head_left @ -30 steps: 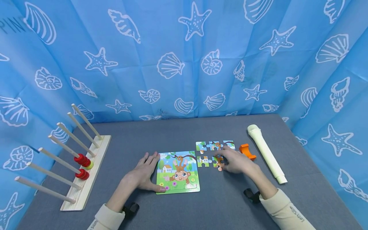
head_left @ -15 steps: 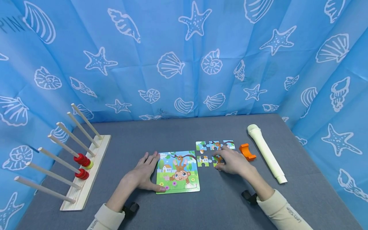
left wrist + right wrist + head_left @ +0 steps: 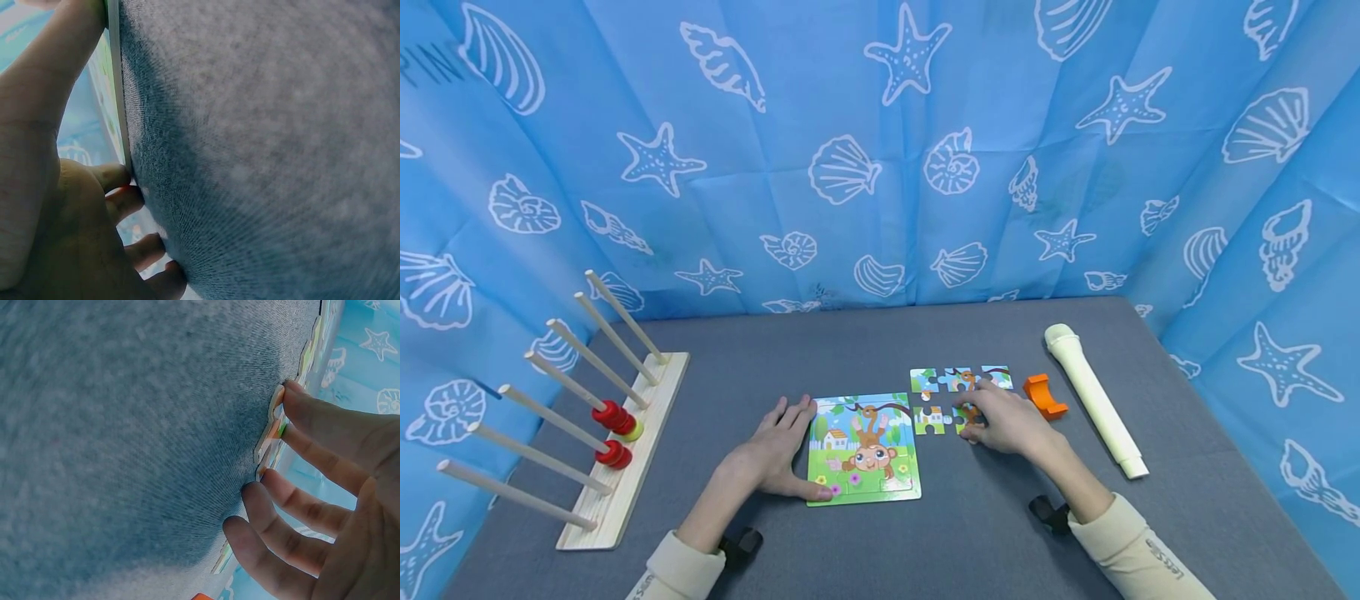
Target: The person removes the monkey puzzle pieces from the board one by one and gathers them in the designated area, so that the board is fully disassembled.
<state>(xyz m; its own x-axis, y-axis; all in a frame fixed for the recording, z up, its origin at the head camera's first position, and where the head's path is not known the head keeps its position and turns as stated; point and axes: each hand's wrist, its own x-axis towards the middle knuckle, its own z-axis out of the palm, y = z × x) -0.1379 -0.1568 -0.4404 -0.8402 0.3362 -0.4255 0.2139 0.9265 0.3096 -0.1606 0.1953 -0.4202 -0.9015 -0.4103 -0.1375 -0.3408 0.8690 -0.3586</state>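
A square monkey puzzle board [image 3: 904,498] lies flat on the grey cloth. My left hand [image 3: 773,454] rests along its left side, the thumb on the lower left corner and the fingers stretched forward past the edge. To the right of the board are several loose jigsaw pieces, among them a house piece [image 3: 929,422] and, behind it, a sky-blue piece [image 3: 922,379]. With thumb and index finger, my right hand [image 3: 1013,421] pinches a brown monkey jigsaw piece [image 3: 270,434] beside the house piece. The hand partly covers it in the head view.
An orange curved block [image 3: 1043,397] lies right of the pieces, with a cream toy microphone [image 3: 1096,400] beyond it. At far left stands a wooden peg rack [image 3: 638,442] with red rings [image 3: 615,455]. A blue shell-print curtain [image 3: 880,208] hangs behind the table.
My right hand has shifted slightly left, its thumb now closer to the fingers and over the lower part of the monkey piece. My left hand and the board stay as they were.
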